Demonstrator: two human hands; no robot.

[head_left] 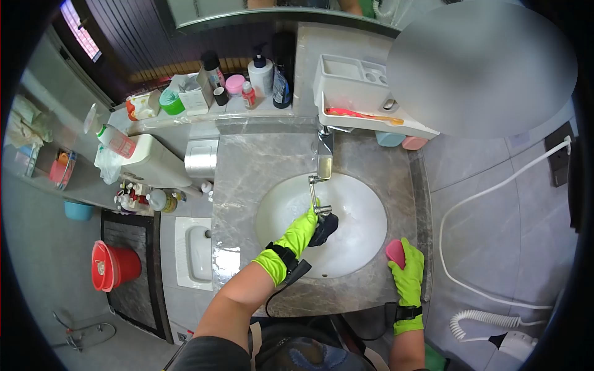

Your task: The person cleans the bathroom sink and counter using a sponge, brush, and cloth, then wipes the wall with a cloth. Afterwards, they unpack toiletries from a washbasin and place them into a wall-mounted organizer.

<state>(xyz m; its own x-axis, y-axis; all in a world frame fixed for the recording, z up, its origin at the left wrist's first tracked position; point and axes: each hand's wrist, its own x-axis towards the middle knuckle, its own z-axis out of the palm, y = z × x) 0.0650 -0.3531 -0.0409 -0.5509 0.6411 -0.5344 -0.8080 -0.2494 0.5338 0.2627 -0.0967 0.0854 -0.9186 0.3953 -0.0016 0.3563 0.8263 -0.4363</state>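
My left hand (302, 230), in a bright green glove, is closed round a dark cloth (324, 229) over the white basin (365, 247), just under the swivel spout (320, 209) of the faucet (325, 151). The cloth hangs from the right side of the hand. My right hand (407, 266), also green-gloved, lies on the counter right of the basin, its fingers round a pink round object (395, 252). Black straps with small devices circle both wrists.
Bottles and jars, among them a white pump bottle (260, 75), line the ledge behind. A white rack (371, 111) holds a red toothbrush. Left on the floor are a red bucket (124, 266) and a squat toilet (195, 252). A white hose (443, 235) hangs at right.
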